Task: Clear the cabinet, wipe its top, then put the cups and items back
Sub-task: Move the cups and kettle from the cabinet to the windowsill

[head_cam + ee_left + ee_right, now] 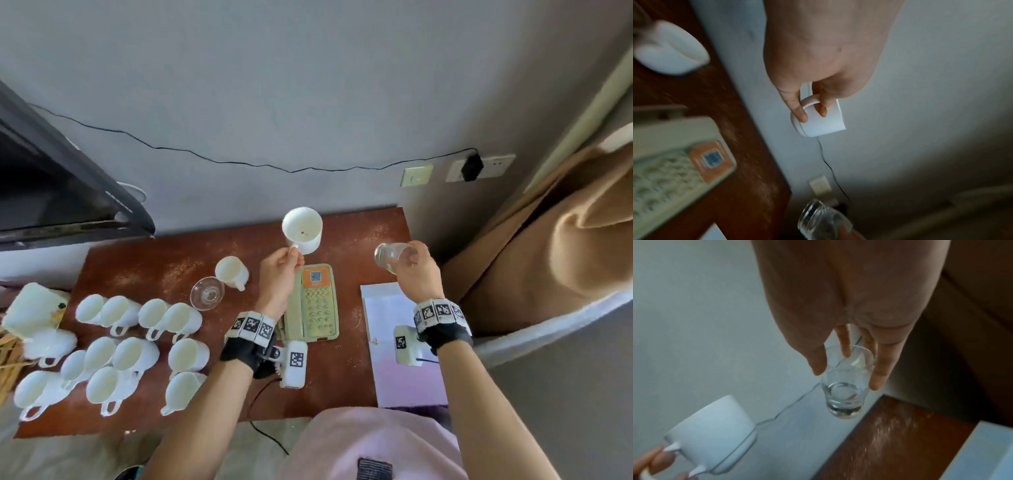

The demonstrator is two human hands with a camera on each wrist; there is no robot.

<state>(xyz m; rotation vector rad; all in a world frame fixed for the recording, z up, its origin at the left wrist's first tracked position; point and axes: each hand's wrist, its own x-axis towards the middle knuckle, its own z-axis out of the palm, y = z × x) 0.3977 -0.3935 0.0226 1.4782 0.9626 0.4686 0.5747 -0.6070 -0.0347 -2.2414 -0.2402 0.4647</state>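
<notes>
My left hand [286,265] holds a white cup [303,230] by its handle, raised above the back of the brown cabinet top [154,270] with its mouth tilted toward me. In the left wrist view the fingers [800,112] curl through the handle of this cup [822,123]. My right hand [416,265] grips a small clear glass [388,258] lifted over the cabinet's right back corner; the right wrist view shows fingers [879,374] round the glass [846,389]. Several white cups [133,353] lie on the left half of the top.
A beige telephone [317,303] sits mid-cabinet between my wrists. A clear glass [207,293] and a white cup [233,272] lie left of it. White paper [390,346] covers the right edge. A dark screen [51,185] is at the left, a brown curtain [548,240] at the right.
</notes>
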